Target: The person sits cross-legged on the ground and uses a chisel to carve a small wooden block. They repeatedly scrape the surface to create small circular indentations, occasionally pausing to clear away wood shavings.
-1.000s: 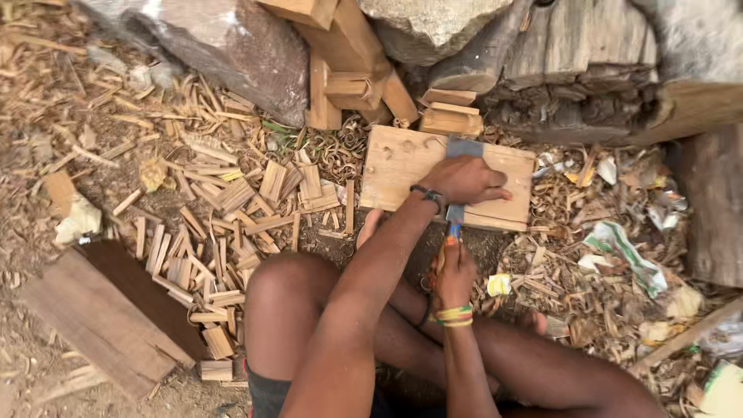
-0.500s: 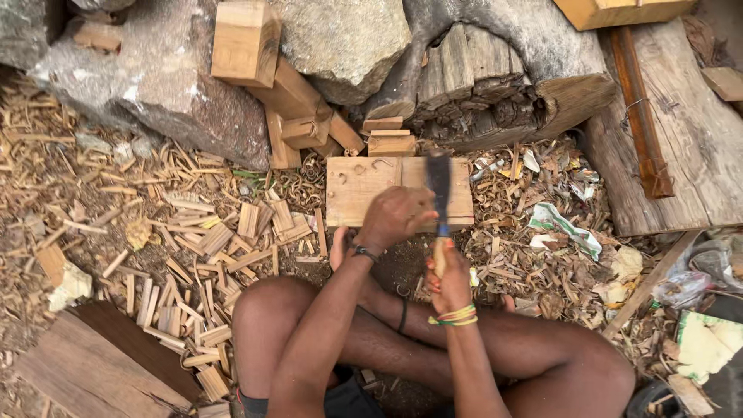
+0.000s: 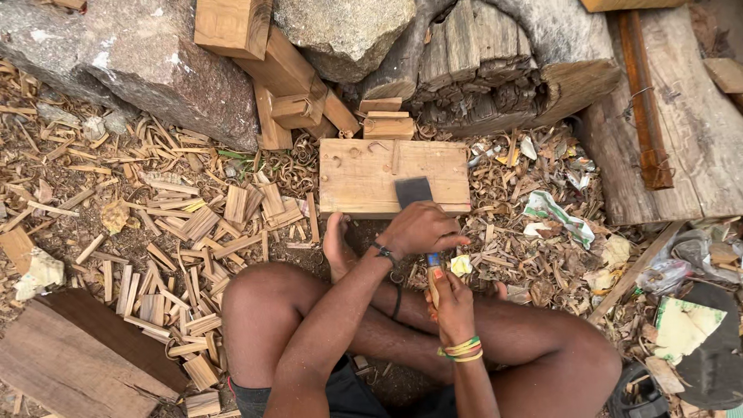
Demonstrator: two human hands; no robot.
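Pale tan board [image 3: 364, 178], dark grey blade [image 3: 412, 190], blue-orange handle [image 3: 434, 267]

Two hands: left hand [image 3: 422, 229] and right hand [image 3: 453, 302]. One flat wood block [image 3: 364, 174]. One blade tool [image 3: 414, 191]. Two big rocks [image 3: 147, 62].

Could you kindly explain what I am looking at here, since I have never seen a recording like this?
There is no machine: a person sits cross-legged on the ground, and one camera worn on their head looks down at their own two bare hands. The right hand, with coloured bands at the wrist, grips the handle of a flat-bladed tool. The left hand closes over the tool higher up, near the blade. The blade rests on a pale wooden board lying in front of the person's bare foot. Around it lie wood chips, offcut blocks, large stones and a thick plank on the right.
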